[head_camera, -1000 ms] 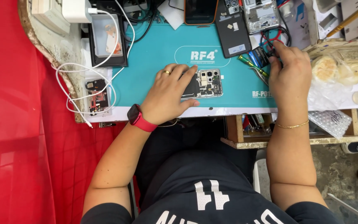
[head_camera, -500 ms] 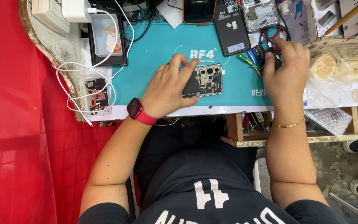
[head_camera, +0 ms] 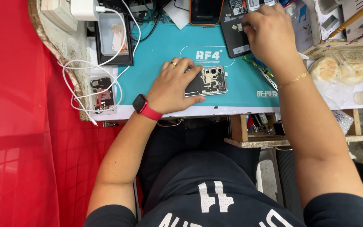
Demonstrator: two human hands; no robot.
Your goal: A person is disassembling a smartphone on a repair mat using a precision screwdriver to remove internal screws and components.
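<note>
Opened phone [head_camera: 209, 81] lying flat at the centre of the teal mat [head_camera: 156, 54], back cover off, camera modules and boards exposed, dark battery section toward 9 o'clock. Left hand [head_camera: 175, 86] pressing down on that end, fingers spread over it, gold ring and red watch showing. Right hand [head_camera: 270, 35] up at 1 o'clock from the phone, curled over a dark phone back [head_camera: 234, 38]; fingertips hidden, so cannot tell whether pinching anything. Green-handled tools [head_camera: 259, 67] just beside the right wrist. White cable [head_camera: 89, 84] looping at 9 o'clock, small circuit board [head_camera: 101, 94] inside the loop. Red floor [head_camera: 21, 126] left of the bench.
</note>
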